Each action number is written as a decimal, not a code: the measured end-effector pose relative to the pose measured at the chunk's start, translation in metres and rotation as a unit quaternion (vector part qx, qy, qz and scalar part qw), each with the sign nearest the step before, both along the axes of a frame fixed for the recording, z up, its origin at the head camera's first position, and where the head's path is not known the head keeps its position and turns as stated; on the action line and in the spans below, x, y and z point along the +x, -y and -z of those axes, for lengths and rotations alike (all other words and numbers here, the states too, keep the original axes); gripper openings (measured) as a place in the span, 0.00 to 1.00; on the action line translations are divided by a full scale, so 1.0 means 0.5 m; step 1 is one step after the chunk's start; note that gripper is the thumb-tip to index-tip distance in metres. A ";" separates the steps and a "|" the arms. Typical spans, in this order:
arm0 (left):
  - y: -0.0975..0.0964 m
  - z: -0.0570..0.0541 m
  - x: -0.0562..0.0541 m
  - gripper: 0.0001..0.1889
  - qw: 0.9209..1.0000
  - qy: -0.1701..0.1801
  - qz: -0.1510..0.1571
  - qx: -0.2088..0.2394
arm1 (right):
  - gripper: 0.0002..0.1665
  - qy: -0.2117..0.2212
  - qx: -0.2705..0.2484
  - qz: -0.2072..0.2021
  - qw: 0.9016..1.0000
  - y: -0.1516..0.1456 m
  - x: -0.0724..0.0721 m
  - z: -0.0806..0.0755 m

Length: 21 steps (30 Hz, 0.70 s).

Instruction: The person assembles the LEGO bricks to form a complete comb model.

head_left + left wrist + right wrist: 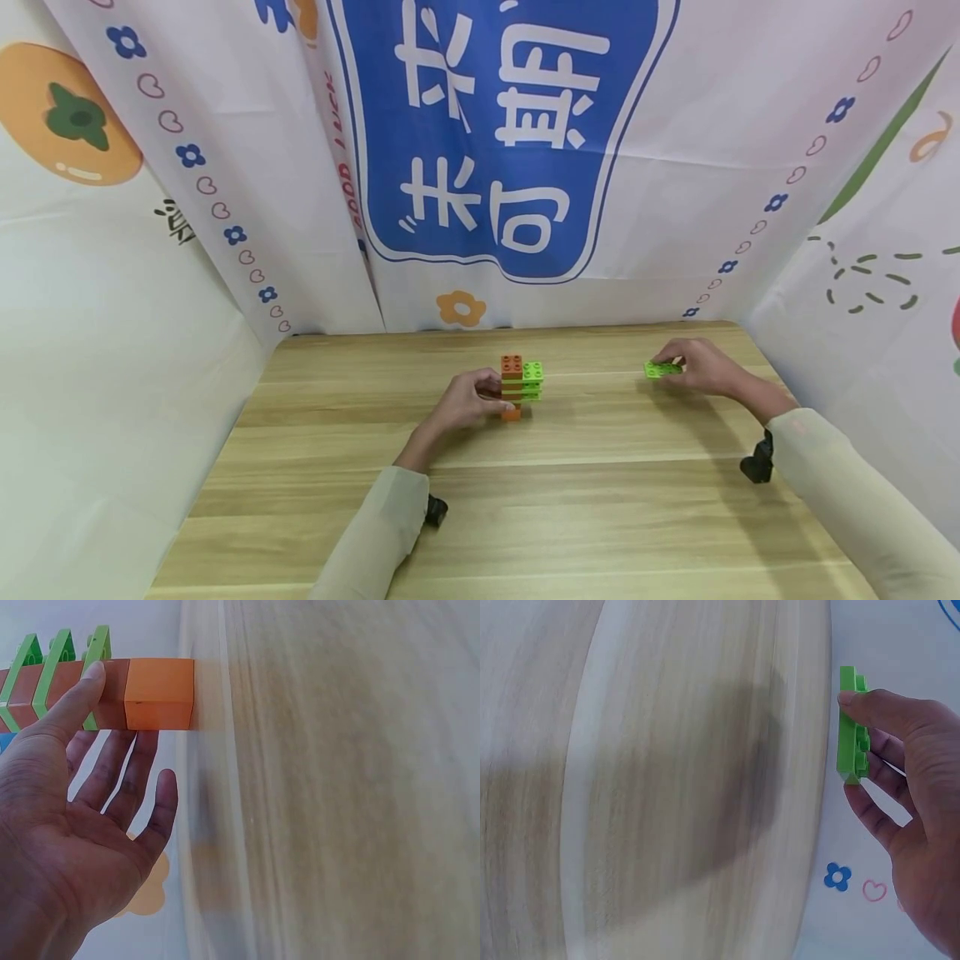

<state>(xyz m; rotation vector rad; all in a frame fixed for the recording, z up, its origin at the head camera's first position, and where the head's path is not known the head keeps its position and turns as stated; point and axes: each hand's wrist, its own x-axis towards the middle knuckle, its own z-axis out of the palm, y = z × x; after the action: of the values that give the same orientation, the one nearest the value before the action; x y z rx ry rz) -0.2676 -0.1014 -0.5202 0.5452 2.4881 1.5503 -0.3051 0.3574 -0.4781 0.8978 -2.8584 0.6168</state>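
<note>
In the head view a stack of toy building bricks point(512, 387) stands upright near the middle of the table. My left hand point(467, 398) grips it from the left, thumb in front and fingers behind. The left wrist view shows an orange brick point(160, 694) at its base, then brown-orange bricks point(66, 681) layered with thin green bricks point(54, 671) that jut out to one side. Off to the right, my right hand point(701, 367) pinches a long thin green brick point(847, 727) between thumb and fingers. It is held above the table, studs visible.
The wooden table point(600, 500) has its far edge against a white printed curtain point(675, 208), with more cloth at both sides. A black wrist camera point(757, 458) sits below the right sleeve, another wrist camera point(436, 510) by the left sleeve.
</note>
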 end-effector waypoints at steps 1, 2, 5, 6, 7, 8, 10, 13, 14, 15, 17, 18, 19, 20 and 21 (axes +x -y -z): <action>0.000 0.000 0.000 0.15 1.000 0.002 0.000 0.001 | 0.18 -0.002 0.001 -0.003 1.000 0.003 0.001 -0.002; 0.000 0.000 0.000 0.15 1.000 0.002 0.000 0.002 | 0.18 -0.002 0.002 -0.003 1.000 0.006 0.002 -0.004; 0.000 0.001 0.000 0.15 1.000 0.001 0.001 0.002 | 0.18 -0.002 0.001 -0.009 1.000 0.016 0.005 -0.011; 0.000 0.001 0.000 0.15 1.000 0.001 0.002 0.002 | 0.18 -0.003 -0.001 -0.012 1.000 0.020 0.006 -0.014; 0.001 0.001 0.000 0.15 1.000 0.001 0.003 0.003 | 0.18 -0.003 -0.004 -0.014 1.000 0.023 0.007 -0.017; 0.001 0.001 0.000 0.15 1.000 0.001 0.003 0.004 | 0.19 -0.003 -0.005 -0.016 1.000 0.026 0.008 -0.019; 0.001 0.002 0.000 0.15 1.000 0.000 0.004 0.005 | 0.19 -0.001 -0.009 -0.020 1.000 0.033 0.010 -0.023; 0.001 0.002 0.000 0.15 1.000 0.000 0.004 0.006 | 0.19 0.004 -0.007 -0.026 1.000 0.044 0.011 -0.030; 0.001 0.002 0.000 0.15 1.000 0.000 0.004 0.007 | 0.18 0.005 -0.005 -0.029 1.000 0.048 0.012 -0.033; 0.001 0.002 0.000 0.15 1.000 0.000 0.004 0.008 | 0.18 0.006 -0.004 -0.032 0.999 0.052 0.012 -0.036; 0.000 0.002 0.000 0.15 1.000 0.001 0.004 0.011 | 0.18 0.006 -0.002 -0.038 0.999 0.061 0.014 -0.042; 0.000 0.001 0.000 0.15 1.000 0.001 0.004 0.013 | 0.18 0.006 -0.002 -0.041 0.999 0.066 0.015 -0.045; 0.000 0.001 0.000 0.15 1.000 0.002 0.004 0.015 | 0.18 0.007 -0.002 -0.044 0.999 0.071 0.016 -0.048; 0.000 0.001 0.000 0.15 1.000 0.002 0.005 0.016 | 0.18 0.006 -0.002 -0.048 0.999 0.076 0.018 -0.052; 0.000 0.001 0.000 0.15 1.000 0.002 0.005 0.017 | 0.18 0.005 -0.002 -0.052 0.999 0.081 0.019 -0.055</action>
<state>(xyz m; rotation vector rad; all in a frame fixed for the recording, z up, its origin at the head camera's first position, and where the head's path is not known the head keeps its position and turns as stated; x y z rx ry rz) -0.2676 -0.1013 -0.5208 0.5579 2.4573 1.5911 -0.2956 0.3167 -0.4505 1.0507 -2.8335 0.6376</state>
